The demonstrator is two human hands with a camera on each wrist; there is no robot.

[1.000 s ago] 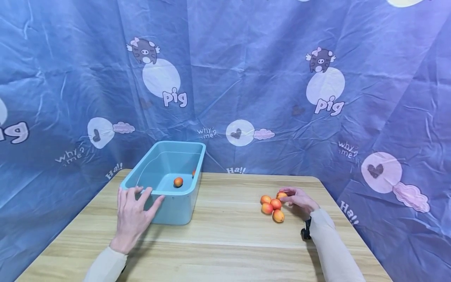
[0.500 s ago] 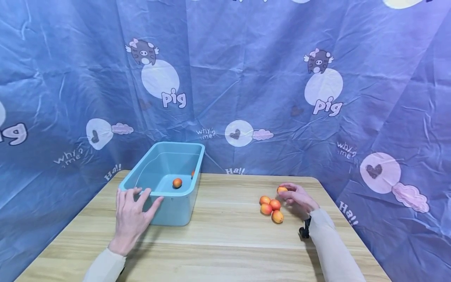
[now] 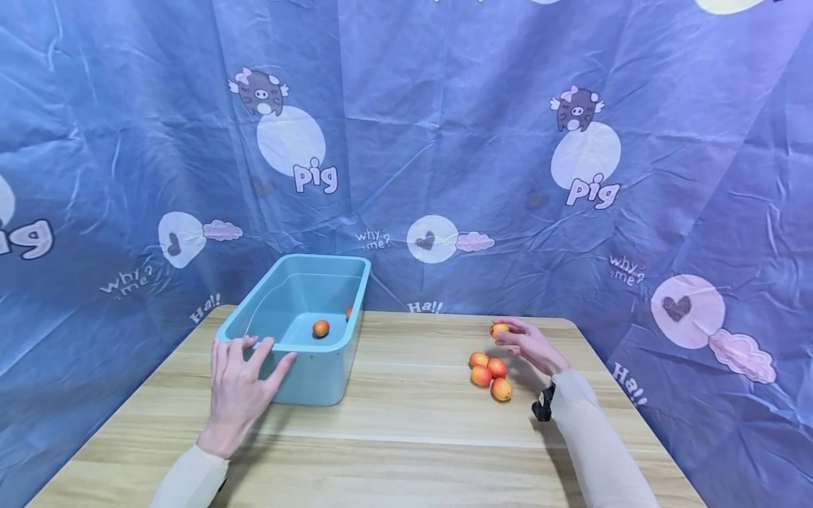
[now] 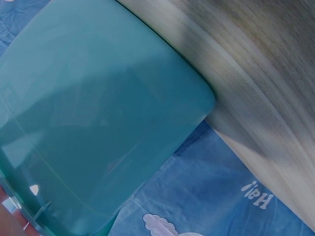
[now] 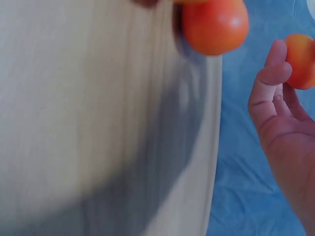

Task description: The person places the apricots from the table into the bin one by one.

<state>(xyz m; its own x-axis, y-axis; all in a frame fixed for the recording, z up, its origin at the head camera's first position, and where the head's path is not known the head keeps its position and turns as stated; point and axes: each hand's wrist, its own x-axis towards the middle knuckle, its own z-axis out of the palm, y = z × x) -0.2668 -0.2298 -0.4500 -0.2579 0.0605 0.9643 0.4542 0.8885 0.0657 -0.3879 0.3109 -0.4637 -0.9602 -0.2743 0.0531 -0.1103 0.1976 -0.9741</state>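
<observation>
In the head view my left hand [image 3: 238, 391] holds the near rim of a light-blue plastic bin [image 3: 320, 374], fingers bent over the edge and thumb along the front. The left wrist view shows the bin's smooth outer wall [image 4: 98, 113]. My right hand [image 3: 533, 346] pinches an orange-red apricot [image 3: 500, 330] between thumb and fingers, raised off the table. The right wrist view shows that held apricot [image 5: 300, 61] too. Several apricots [image 3: 480, 375] lie clustered just nearer to me. Inside the bin sits one apricot [image 3: 320, 328], with another [image 3: 349, 312] partly hidden by its right wall.
A light wooden table [image 3: 406, 423] carries everything, its far edge close to a blue printed curtain [image 3: 432, 155] that hangs behind and at both sides. Bare wood lies between the bin and the apricot cluster.
My right hand has lifted one apricot from the cluster and moved it away from me and slightly left. The left hand and the bin have stayed put.
</observation>
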